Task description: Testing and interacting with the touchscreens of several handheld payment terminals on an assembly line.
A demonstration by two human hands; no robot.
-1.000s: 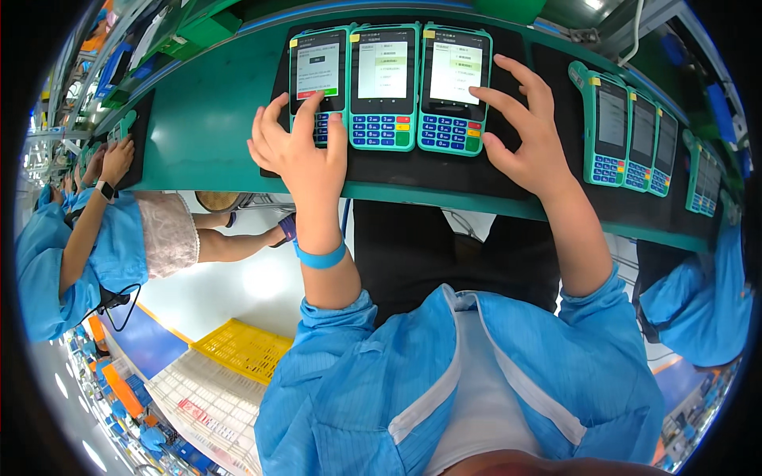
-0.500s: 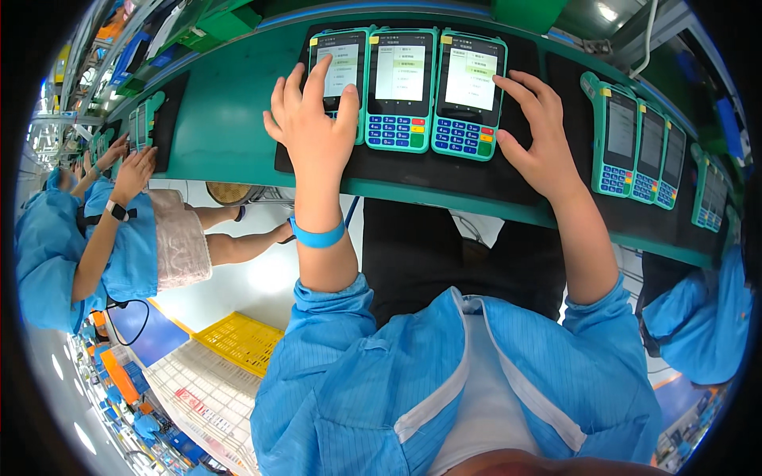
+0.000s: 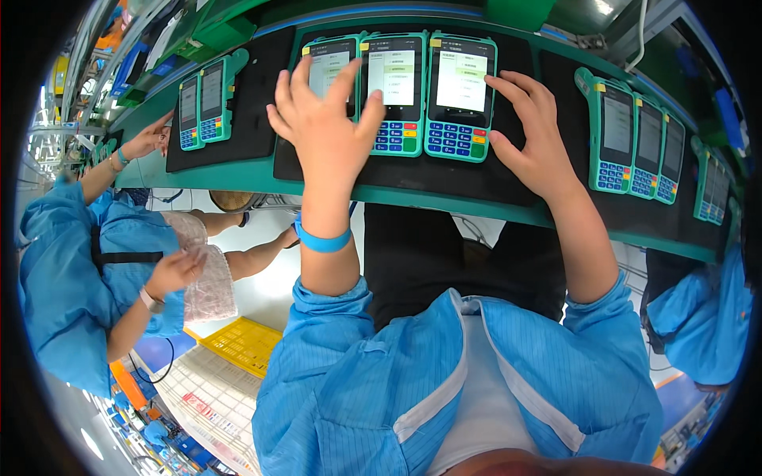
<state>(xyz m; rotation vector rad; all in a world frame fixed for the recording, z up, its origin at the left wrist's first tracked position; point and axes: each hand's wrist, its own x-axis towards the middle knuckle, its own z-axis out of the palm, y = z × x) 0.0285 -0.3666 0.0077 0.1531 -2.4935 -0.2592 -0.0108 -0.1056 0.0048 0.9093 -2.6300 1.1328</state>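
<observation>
So, left hand [image 3: 325, 135] and right hand [image 3: 530, 131] both open.
I see middle payment terminal [image 3: 402, 86] between them, long axis forward, left closer.

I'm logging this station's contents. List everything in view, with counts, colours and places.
Front terminals: three, green, centre.
Left terminals: two, green, left.
Right terminals: at least four, green, right.
Bench: one, green, top.
Mats: at least three, black, on bench.
Crate: one, yellow, lower left.
Co-workers: at least two, blue coats, sides.
Clutter: uncountable, mixed colours, lower left.
Coat: one, blue, bottom centre.
Trousers: one pair, black, below bench.
Wristband: one, blue, left wrist.
Left hand: one, bare, over leftmost front terminal.
Right hand: one, bare, at rightmost front terminal.
</observation>
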